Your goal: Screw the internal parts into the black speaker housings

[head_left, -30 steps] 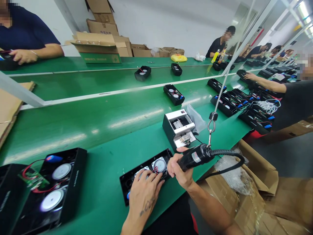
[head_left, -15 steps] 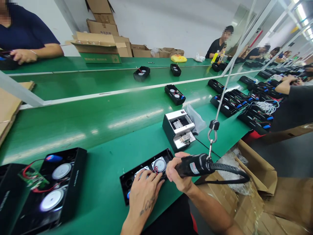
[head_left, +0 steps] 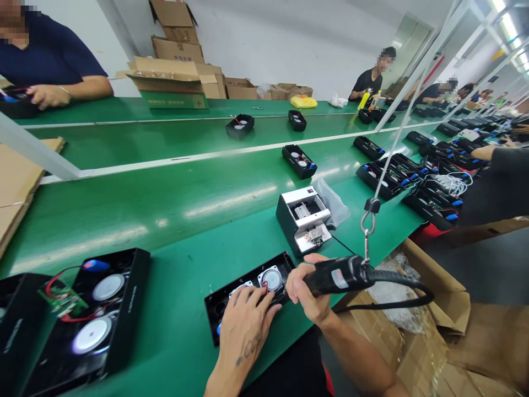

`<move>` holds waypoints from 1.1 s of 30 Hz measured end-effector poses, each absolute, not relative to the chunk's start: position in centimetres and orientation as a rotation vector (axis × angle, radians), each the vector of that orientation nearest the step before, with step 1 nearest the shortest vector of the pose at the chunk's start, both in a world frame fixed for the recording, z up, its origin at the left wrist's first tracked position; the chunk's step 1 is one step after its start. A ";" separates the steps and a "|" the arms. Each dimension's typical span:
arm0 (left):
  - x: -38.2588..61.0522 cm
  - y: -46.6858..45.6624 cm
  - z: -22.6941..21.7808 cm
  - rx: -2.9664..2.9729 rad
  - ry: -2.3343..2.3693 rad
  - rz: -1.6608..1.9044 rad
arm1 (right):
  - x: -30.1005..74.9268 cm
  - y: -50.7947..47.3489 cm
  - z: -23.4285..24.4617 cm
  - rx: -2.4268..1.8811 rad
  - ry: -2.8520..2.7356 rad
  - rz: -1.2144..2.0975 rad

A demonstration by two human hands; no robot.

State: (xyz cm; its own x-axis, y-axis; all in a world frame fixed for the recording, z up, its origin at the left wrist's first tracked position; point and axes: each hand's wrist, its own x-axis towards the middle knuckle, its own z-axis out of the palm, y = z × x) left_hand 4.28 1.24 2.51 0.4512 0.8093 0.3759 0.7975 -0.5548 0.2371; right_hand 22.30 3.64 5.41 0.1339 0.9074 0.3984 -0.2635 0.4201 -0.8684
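Note:
A black open speaker housing [head_left: 248,292] lies on the green conveyor belt [head_left: 177,353] in front of me, with a round silver speaker driver [head_left: 271,279] and red wires inside. My left hand [head_left: 248,325] presses down on the housing, its fingers covering the near part. My right hand [head_left: 308,289] grips a black corded electric screwdriver [head_left: 339,275], held almost level. Its tip is hidden behind my fingers, close to the driver. A steel hook [head_left: 367,223] on a hanging line holds the screwdriver.
A larger open housing with a green circuit board [head_left: 61,298] sits to my left. Ahead stands a black-and-white fixture [head_left: 303,220]. Several housings lie further along the belt. Co-workers sit at the far side and right. Cardboard boxes with plastic wrap [head_left: 392,298] lie at my right.
The screwdriver has swung from tilted upward to nearly level, toward the housing. The whole view has drifted slightly. The co-worker at the right has drawn an arm back.

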 end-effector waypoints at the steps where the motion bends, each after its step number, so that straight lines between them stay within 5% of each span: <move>1: 4.3 1.5 2.6 2.654 1.472 0.719 | 22.5 3.8 6.0 -0.699 -1.104 0.927; 20: 6.2 8.2 7.4 2.414 1.065 -0.161 | 26.4 2.2 8.3 -0.604 -0.842 0.901; 33: 4.7 9.2 6.8 2.490 0.951 -0.052 | 27.3 0.1 9.3 -0.638 -0.803 0.893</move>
